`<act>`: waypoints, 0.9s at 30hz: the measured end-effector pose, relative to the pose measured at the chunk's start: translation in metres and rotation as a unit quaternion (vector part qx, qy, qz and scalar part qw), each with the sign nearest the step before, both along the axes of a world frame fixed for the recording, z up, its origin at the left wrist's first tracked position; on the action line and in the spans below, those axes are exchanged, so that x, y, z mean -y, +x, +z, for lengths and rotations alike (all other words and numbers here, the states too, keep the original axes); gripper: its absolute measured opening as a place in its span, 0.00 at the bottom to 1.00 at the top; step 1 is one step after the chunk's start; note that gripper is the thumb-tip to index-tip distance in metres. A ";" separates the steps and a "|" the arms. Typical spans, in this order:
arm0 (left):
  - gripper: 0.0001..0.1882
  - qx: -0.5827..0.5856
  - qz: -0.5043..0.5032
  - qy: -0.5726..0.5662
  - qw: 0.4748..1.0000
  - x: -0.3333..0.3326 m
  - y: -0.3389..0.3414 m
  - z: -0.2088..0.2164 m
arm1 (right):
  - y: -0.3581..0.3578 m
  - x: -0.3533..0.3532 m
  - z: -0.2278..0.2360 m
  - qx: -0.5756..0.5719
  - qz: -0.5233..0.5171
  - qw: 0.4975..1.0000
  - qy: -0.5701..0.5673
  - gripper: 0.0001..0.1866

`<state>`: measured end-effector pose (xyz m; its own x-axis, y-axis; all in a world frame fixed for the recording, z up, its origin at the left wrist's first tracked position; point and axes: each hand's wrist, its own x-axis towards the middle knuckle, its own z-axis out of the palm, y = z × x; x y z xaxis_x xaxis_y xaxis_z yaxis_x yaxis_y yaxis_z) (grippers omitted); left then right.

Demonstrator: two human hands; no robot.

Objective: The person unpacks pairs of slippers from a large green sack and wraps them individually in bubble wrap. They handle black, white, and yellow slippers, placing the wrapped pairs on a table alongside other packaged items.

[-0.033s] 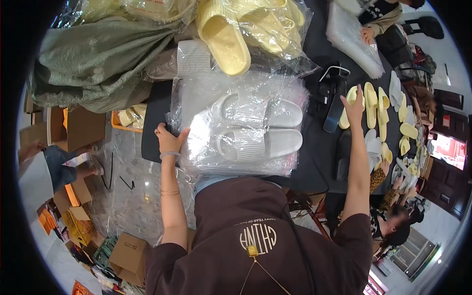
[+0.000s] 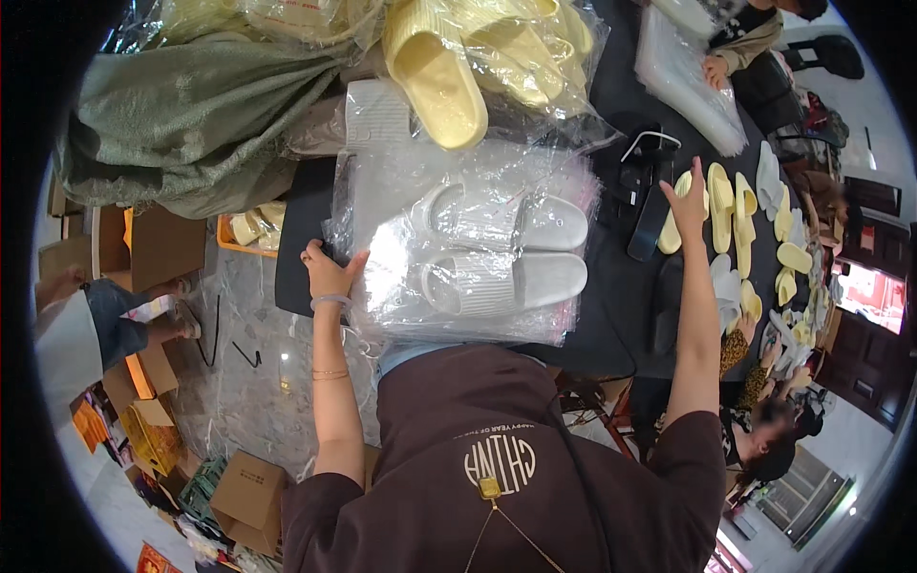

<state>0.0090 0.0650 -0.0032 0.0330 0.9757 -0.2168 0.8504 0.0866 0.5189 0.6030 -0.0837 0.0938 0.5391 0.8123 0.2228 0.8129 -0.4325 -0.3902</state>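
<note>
"On top of the clear bags (image 2: 382,301), what lay there?"

"Two grey slippers, a nearer slipper (image 2: 535,279) and a farther slipper (image 2: 535,224), side by side in front of the wearer, with clear film seeming to cover the straps. Their long axes ran left to right, toes leftward, heels rightward."

"So which hand was closer to them?"

"The left hand (image 2: 332,272). It rested off the toe ends, fingers and thumb apart, the thumb at the left edge of the bags. I couldn't see it gripping anything."

"And the right hand (image 2: 686,205)?"

"Well off to the right of the heels and farther away from the wearer, fingers spread, thumb apart, over a yellow slipper (image 2: 670,232). Whether skin met slipper, I couldn't tell."

"Did that slipper lie the same way as the grey pair?"

"No, it pointed roughly away from the wearer, so its axis crossed theirs. It lay just under the hand, with a dark slab (image 2: 647,222) beside it on the left and more yellow slippers (image 2: 722,205) to the right, all on the black worktop (image 2: 611,315)."

"Anything beyond the grey pair?"

"A large bagged yellow slipper (image 2: 435,81), just past the bags."
</note>
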 end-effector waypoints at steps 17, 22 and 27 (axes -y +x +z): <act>0.50 -0.004 0.001 -0.004 1.000 0.000 -0.001 -0.006 | 0.018 -0.052 -0.007 -0.087 0.093 0.991 0.048 0.43; 0.50 -0.005 0.005 -0.007 1.000 -0.001 0.001 -0.002 | 0.022 -0.051 -0.008 -0.076 0.080 0.994 0.026 0.38; 0.50 -0.007 0.004 -0.002 1.000 0.000 0.000 -0.005 | 0.021 -0.052 -0.008 -0.065 0.082 0.994 0.028 0.35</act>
